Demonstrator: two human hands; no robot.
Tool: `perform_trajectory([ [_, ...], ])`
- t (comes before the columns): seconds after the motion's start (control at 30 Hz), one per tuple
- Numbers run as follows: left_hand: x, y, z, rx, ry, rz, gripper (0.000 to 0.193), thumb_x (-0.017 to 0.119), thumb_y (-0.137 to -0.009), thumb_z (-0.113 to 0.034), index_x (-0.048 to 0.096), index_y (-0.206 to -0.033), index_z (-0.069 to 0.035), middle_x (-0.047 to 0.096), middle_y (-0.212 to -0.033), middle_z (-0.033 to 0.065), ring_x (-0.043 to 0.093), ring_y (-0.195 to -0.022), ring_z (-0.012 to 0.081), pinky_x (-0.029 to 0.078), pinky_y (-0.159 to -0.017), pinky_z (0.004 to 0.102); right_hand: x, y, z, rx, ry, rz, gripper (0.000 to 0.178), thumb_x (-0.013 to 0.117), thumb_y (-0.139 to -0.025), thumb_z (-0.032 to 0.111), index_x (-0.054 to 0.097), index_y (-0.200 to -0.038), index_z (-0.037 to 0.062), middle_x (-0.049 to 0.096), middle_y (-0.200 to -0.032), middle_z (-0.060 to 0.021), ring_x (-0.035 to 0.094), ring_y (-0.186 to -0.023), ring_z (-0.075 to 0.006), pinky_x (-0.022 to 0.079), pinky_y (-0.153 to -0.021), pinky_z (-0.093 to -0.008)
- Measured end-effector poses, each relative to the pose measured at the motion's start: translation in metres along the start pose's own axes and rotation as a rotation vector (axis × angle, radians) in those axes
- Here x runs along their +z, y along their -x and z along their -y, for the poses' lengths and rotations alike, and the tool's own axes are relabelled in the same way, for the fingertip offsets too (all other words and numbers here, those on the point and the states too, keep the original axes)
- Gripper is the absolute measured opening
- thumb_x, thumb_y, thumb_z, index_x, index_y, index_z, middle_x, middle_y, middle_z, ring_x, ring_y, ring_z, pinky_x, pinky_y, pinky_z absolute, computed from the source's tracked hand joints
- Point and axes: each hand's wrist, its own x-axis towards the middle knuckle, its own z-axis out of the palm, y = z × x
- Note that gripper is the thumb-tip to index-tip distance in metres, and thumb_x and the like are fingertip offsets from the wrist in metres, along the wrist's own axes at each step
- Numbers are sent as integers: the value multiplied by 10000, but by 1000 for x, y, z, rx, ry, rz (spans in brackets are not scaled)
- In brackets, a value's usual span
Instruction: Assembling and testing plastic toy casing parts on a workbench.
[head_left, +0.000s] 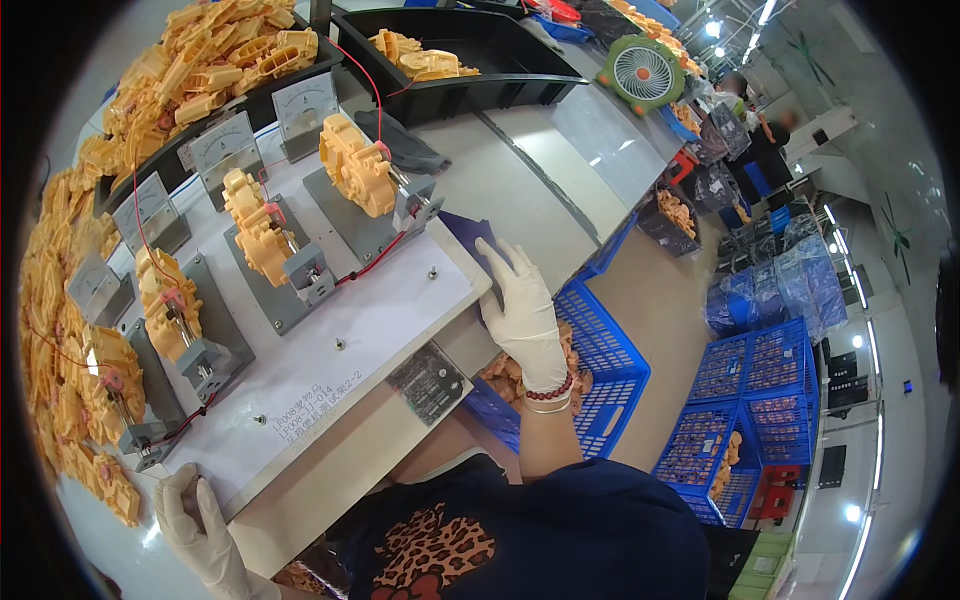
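Yellow housings (357,168) sit at all four stations on the white board (300,375), so loading looks done; a heap (60,300) left of it seems outstanding. Right of the board, the right hand (520,305) spreads, apparently empty; at its near-left corner, the left hand (200,530) curls, contents unclear.

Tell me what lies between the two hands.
In the head view, the front strip of the white board lies between the left hand and right hand, with small metal screws and printed lettering on it.

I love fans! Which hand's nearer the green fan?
Right. In view, the right hand is below and left of the green fan; the left hand is farther down and left.
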Motion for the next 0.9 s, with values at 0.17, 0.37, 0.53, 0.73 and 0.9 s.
perform_trajectory([
  [0.17,1,2,-4,-13,-15,-9,160,622,-934,-57,619,-1069,30,525,-949,36,480,-795,113,407,-715,238,-2,1,1,-8,1,-15,578,580,-823,111,508,-1396,108,513,-1371,-246,458,-1254,-493,369,-1080,-510],
  [0.37,2,4,-4,-23,20,-13,157,609,-929,-5,611,-1083,19,559,-981,27,484,-783,100,423,-739,228,-2,1,0,-21,-39,-28,533,571,-826,70,539,-1358,91,539,-1341,-244,479,-1231,-482,386,-1065,-500],
  [0.53,3,2,-7,-7,-2,-4,158,609,-928,-6,609,-1083,20,559,-976,25,482,-780,98,422,-733,226,-3,0,0,-27,-42,-40,524,574,-825,63,546,-1347,81,552,-1321,-252,489,-1216,-485,393,-1057,-500],
  [0.73,1,-3,-5,17,-22,5,155,610,-928,-7,614,-1081,19,553,-970,22,485,-796,97,423,-742,229,-4,-1,2,-23,-22,-50,519,575,-823,61,549,-1341,73,553,-1318,-256,494,-1211,-483,398,-1052,-501],
  [0.9,-4,5,-9,-33,-59,-50,158,616,-926,-12,615,-1080,23,541,-963,21,503,-803,102,424,-732,230,1,-4,12,-51,-69,13,510,574,-814,48,560,-1323,65,557,-1321,-245,510,-1217,-446,400,-1059,-489],
])
